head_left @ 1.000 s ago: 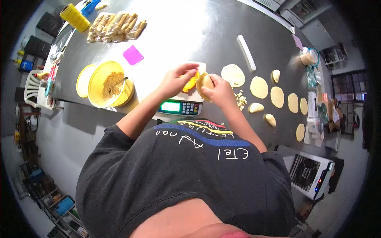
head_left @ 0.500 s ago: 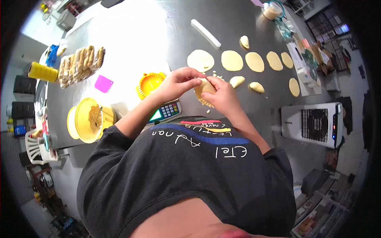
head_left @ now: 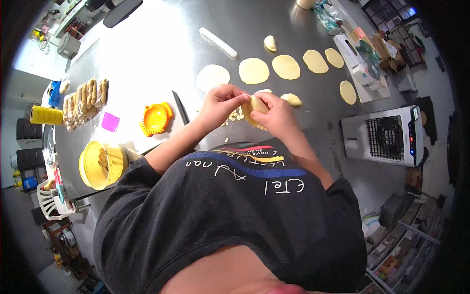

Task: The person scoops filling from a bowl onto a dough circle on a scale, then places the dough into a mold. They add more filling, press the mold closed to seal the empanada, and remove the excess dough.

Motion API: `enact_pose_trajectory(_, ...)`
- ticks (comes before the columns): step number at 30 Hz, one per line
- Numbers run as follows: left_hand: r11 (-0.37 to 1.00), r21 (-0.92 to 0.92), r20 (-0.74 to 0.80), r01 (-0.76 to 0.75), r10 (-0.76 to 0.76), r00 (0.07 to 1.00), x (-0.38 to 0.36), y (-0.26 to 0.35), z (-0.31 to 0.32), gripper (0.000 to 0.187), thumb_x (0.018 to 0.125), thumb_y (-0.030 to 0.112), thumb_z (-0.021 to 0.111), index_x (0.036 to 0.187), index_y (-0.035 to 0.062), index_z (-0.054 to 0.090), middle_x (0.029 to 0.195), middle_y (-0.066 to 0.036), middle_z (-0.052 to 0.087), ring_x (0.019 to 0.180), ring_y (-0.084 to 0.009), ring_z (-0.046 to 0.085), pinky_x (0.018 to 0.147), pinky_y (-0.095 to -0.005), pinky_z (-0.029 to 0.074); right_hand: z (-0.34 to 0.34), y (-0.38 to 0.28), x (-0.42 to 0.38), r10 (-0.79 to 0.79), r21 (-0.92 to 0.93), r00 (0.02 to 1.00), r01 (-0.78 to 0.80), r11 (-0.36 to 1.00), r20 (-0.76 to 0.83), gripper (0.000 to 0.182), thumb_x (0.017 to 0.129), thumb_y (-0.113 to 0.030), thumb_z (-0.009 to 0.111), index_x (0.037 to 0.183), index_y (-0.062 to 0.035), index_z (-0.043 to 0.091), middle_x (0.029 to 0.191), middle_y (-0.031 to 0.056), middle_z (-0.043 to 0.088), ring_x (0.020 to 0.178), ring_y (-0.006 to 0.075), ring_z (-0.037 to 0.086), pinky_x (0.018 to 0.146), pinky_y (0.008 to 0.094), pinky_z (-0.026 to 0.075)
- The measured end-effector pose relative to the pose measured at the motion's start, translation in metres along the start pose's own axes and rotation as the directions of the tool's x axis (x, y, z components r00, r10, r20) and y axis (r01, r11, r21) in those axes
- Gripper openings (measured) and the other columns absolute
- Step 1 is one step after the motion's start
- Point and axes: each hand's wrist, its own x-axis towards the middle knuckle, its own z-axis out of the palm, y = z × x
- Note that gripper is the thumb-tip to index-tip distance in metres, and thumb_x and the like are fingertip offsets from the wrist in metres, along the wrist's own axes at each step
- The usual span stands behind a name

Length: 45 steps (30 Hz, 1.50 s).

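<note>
A folded dough piece (head_left: 254,109) with a ridged lower edge is held up between my two hands. My left hand (head_left: 223,104) pinches its upper left edge with thumb and fingers. On the other side, my right hand (head_left: 275,113) grips it, thumb across its face. Small crumbs (head_left: 236,115) lie on the metal table just left of the dough. Flat dough discs (head_left: 254,71) sit in a row beyond my hands. A folded dough piece (head_left: 292,100) rests just right of my right hand, another (head_left: 270,43) farther back, and one is partly hidden behind my fingers.
An orange dough mould (head_left: 156,119), a purple square (head_left: 110,121) and a yellow tub of filling (head_left: 105,165) are at the left. Bagged sticks (head_left: 85,104) lie farther left. A white rod (head_left: 218,42) is at the back. A white air cooler (head_left: 382,138) stands at the right.
The view has turned, so the table items appear shifted left. Both hands still hold the dough, which is now tilted more upright. The card-reader-like keypad device is no longer visible.
</note>
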Motion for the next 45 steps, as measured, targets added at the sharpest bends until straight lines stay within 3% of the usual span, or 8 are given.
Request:
enact_pose_trajectory(4,0.978,-0.054,0.096,0.202,-0.196,0.976,0.021,0.014,0.032,0.016,0.085,0.013,0.060,0.094,0.0009,0.063,0.085,-0.005,0.061,0.082,-0.0114,0.056,0.076,-0.0255,0.045,-0.040,0.009,-0.008,-0.035,-0.043,0.999,0.035,0.998,-0.014,0.039,0.070,-0.020,0.066,0.105,-0.0034,0.059,0.089,0.0167,0.064,0.081,0.0297,0.064,0.071,0.0347,0.049)
enact_pose_trajectory(7,0.842,-0.473,0.199,0.260,-0.185,0.962,0.033,0.027,0.063,0.024,0.085,0.014,0.059,0.105,0.0006,0.057,0.091,-0.005,0.060,0.082,-0.0124,0.056,0.077,-0.0279,0.045,-0.067,0.023,-0.011,-0.053,0.042,0.998,0.054,0.998,-0.020,0.039,0.070,-0.020,0.066,0.105,-0.0027,0.059,0.088,0.0163,0.065,0.081,0.0285,0.064,0.071,0.0340,0.050)
enact_pose_trajectory(10,0.881,-0.401,0.199,0.252,-0.185,0.962,0.043,0.027,0.086,0.024,0.085,0.015,0.060,0.105,0.0013,0.058,0.094,-0.005,0.060,0.084,-0.0126,0.056,0.079,-0.0281,0.045,-0.091,0.032,-0.015,-0.094,0.060,0.995,0.096,0.994,-0.046,0.037,0.071,-0.018,0.066,0.104,-0.0026,0.059,0.088,0.0161,0.065,0.080,0.0265,0.065,0.071,0.0331,0.050)
enact_pose_trajectory(18,0.993,-0.038,0.079,-0.112,0.114,0.990,0.039,0.032,0.139,0.019,0.087,0.015,0.059,0.100,0.0010,0.062,0.094,-0.002,0.061,0.088,-0.0089,0.055,0.079,-0.0241,0.044,-0.133,0.048,-0.032,-0.122,0.168,0.988,0.138,0.976,-0.097,0.034,0.071,-0.016,0.064,0.102,-0.0024,0.060,0.084,0.0150,0.065,0.076,0.0229,0.065,0.069,0.0310,0.050)
enact_pose_trajectory(21,1.000,0.004,-0.014,-0.018,0.018,1.000,0.039,0.035,0.158,0.018,0.087,0.016,0.059,0.096,0.0003,0.062,0.088,0.000,0.061,0.083,-0.0067,0.054,0.076,-0.0216,0.044,-0.141,0.054,-0.038,-0.125,0.156,0.985,0.142,0.977,-0.115,0.033,0.071,-0.016,0.064,0.101,-0.0023,0.060,0.083,0.0146,0.065,0.076,0.0223,0.065,0.068,0.0307,0.050)
enact_pose_trajectory(31,0.989,-0.135,0.026,0.067,-0.064,0.998,0.047,0.034,0.172,0.017,0.087,0.015,0.059,0.097,0.0016,0.062,0.089,-0.002,0.062,0.083,-0.0078,0.055,0.077,-0.0221,0.043,-0.156,0.072,-0.041,-0.042,0.197,0.997,0.054,0.979,-0.067,0.046,0.071,-0.011,0.066,0.114,-0.0059,0.051,0.084,0.0133,0.066,0.075,0.0196,0.066,0.069,0.0301,0.050)
enact_pose_trajectory(36,0.803,-0.545,0.184,0.240,-0.165,0.969,0.054,0.036,0.170,0.020,0.088,0.015,0.056,0.102,0.0019,0.060,0.096,-0.006,0.061,0.089,-0.0128,0.057,0.083,-0.0259,0.043,-0.156,0.068,-0.043,-0.082,0.248,0.991,0.106,0.963,-0.105,0.051,0.071,-0.010,0.065,0.119,-0.0073,0.047,0.082,0.0131,0.066,0.075,0.0196,0.066,0.068,0.0294,0.050)
enact_pose_trajectory(45,0.975,-0.218,0.054,-0.051,0.064,0.996,0.046,0.031,0.180,0.026,0.089,0.020,0.057,0.104,-0.0008,0.061,0.097,-0.004,0.062,0.092,-0.0097,0.055,0.083,-0.0244,0.043,-0.155,0.072,-0.037,-0.125,0.284,0.978,0.170,0.944,-0.169,0.051,0.071,-0.009,0.064,0.119,-0.0085,0.047,0.077,0.0118,0.066,0.071,0.0184,0.066,0.065,0.0294,0.050)
